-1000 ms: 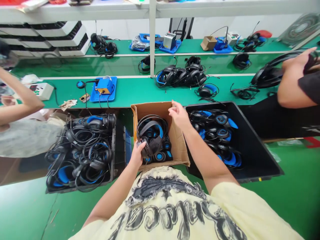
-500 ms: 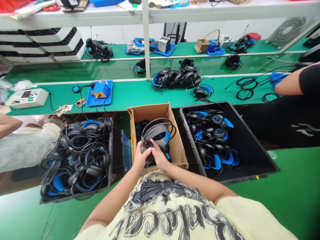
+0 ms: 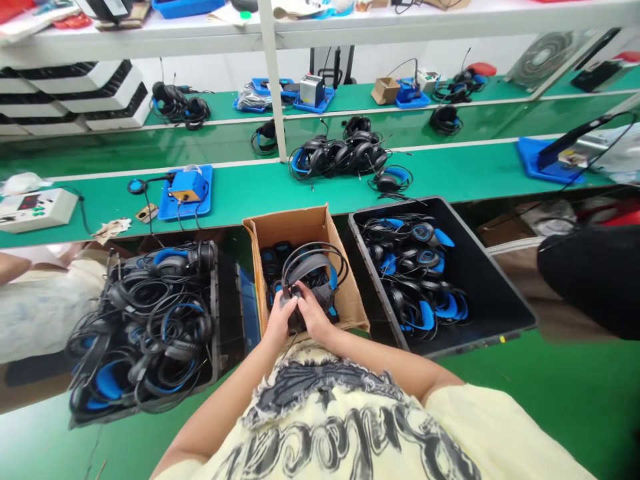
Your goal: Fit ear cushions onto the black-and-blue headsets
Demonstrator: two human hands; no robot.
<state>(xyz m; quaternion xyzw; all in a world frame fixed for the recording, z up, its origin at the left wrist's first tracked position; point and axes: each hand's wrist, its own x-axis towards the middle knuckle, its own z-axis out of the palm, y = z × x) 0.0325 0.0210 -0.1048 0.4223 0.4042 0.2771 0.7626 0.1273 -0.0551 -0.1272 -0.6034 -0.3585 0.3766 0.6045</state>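
Observation:
A black headset [image 3: 306, 268] with a blue pad inside its band is held over an open cardboard box [image 3: 287, 223]. My left hand [image 3: 281, 319] is closed on the near earcup from the left, thumb on top. From the right, my right hand [image 3: 314, 313] grips the same earcup, its thumb close to the other one. Several dark earcup parts with blue faces [image 3: 270, 257] lie inside the box under the headset. What the fingertips do beneath the earcup is hidden.
Black crates of tangled headsets stand on both sides: a heaped left crate [image 3: 216, 313] and a right crate [image 3: 493, 293]. Beyond runs a green bench [image 3: 240, 193] with a headset pile [image 3: 345, 152] and a blue tray [image 3: 209, 193]. Other people sit left and right.
My view has shifted slightly to the right. The person at the right has moved away from the bench, uncovering a blue stand there. Both hands still hold the headset in nearly the same pose.

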